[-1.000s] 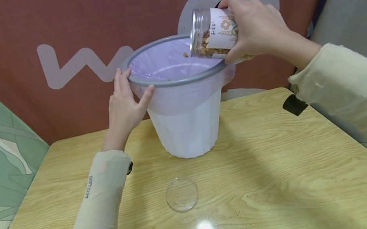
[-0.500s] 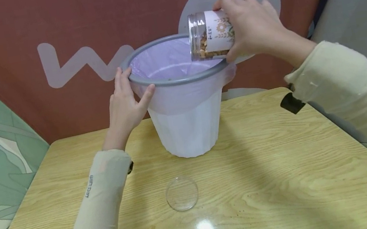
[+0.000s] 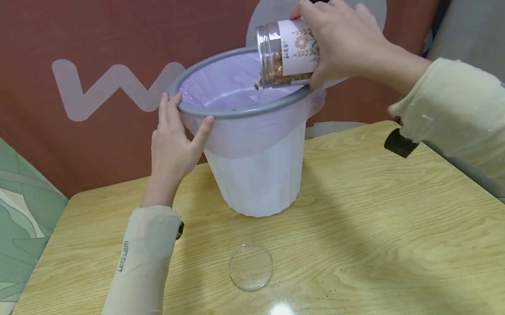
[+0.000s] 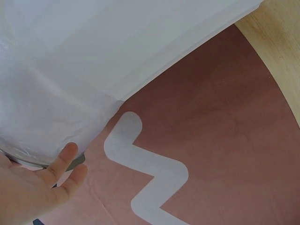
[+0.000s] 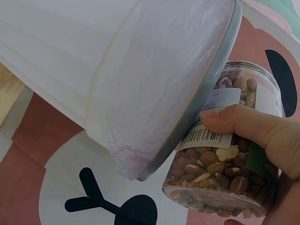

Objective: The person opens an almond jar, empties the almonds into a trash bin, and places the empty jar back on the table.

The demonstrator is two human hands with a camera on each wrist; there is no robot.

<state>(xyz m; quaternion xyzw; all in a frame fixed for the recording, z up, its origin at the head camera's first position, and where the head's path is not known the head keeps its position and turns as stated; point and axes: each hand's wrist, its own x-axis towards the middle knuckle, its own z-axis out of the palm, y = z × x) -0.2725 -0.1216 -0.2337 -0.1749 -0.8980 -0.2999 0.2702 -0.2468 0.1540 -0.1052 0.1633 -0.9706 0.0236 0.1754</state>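
Note:
My right hand (image 3: 345, 39) grips a clear plastic jar of mixed nuts (image 3: 299, 47), tipped onto its side with its mouth over the bin. Some nuts (image 3: 258, 85) are at the jar's lip, above the liner. Many nuts (image 5: 215, 168) still lie inside the jar in the right wrist view, behind a barcode label. The white trash bin (image 3: 261, 178) stands upright, with a purple liner (image 3: 214, 82) folded over its grey rim (image 3: 251, 110). With fingers spread and fairly straight, my left hand (image 3: 173, 143) rests against the rim's left side. The bin's bottom is hidden.
A round clear lid (image 3: 250, 266) lies on the wooden table (image 3: 396, 222) in front of the bin. Small dark crumbs (image 3: 329, 293) are scattered to the lid's right. A printed curtain (image 3: 108, 31) hangs directly behind the table.
The right hand and jar have shifted slightly left and down, and the jar now lies closer to level. Nut pieces appear at its mouth again. The left hand, bin and lid have stayed put.

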